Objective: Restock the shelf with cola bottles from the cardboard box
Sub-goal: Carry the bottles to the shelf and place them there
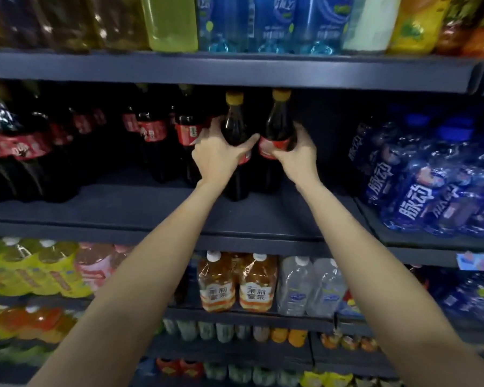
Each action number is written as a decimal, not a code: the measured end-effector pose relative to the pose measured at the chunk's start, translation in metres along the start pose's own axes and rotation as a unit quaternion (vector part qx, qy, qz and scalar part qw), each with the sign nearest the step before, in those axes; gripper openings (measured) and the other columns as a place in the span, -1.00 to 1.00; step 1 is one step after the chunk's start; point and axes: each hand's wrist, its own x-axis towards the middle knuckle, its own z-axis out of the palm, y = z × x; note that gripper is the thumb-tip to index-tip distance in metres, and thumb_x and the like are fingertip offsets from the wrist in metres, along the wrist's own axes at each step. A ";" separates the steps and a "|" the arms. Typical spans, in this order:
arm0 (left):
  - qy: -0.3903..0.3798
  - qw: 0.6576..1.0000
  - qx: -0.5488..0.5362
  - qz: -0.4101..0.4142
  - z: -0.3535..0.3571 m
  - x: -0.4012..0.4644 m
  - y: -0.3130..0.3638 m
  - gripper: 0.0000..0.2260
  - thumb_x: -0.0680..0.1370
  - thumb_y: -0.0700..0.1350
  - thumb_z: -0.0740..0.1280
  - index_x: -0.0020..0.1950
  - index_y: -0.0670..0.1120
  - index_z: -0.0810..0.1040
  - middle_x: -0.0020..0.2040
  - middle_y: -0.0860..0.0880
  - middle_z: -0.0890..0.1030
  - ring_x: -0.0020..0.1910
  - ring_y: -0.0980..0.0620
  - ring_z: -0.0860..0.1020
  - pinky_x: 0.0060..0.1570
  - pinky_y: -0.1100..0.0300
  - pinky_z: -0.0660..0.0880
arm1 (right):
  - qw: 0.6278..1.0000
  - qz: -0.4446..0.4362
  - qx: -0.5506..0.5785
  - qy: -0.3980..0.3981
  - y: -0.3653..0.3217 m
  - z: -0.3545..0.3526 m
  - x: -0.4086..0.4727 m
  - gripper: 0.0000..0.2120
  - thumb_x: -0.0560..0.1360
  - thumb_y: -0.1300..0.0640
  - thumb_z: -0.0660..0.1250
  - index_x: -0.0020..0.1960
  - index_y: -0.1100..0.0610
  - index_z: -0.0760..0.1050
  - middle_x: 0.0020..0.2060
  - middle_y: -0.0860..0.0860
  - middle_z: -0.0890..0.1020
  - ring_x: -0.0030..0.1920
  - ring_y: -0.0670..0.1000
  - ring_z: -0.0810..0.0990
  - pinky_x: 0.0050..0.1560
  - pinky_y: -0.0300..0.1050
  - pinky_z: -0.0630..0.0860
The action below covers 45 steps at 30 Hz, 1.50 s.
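Observation:
Two dark cola bottles with yellow caps and red labels stand upright side by side on the dark shelf (140, 208). My left hand (218, 155) grips the left cola bottle (233, 121) around its shoulder. My right hand (296, 155) grips the right cola bottle (279, 118) at its red label. To their left stands a row of more cola bottles (154, 135) on the same shelf. The cardboard box is not in view.
Wrapped packs of blue drink bottles (430, 185) fill the shelf section to the right. Blue, green and orange bottles (263, 23) line the shelf above. Tea bottles (235, 283), water and yellow packs (34, 266) sit on the shelves below. A dark gap lies behind the right cola bottle.

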 end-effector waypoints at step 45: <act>-0.162 0.947 -0.276 0.006 -0.019 -0.103 0.032 -0.86 0.55 -0.14 0.29 0.10 -0.07 0.54 -0.16 0.15 0.63 -0.05 0.20 0.58 0.09 0.30 0.45 | 0.940 -0.128 -0.308 0.070 -0.012 -0.059 -0.092 -0.78 0.54 0.09 0.30 0.15 0.11 0.56 -0.14 -0.06 0.68 -0.13 -0.06 0.64 -0.17 -0.15 0.51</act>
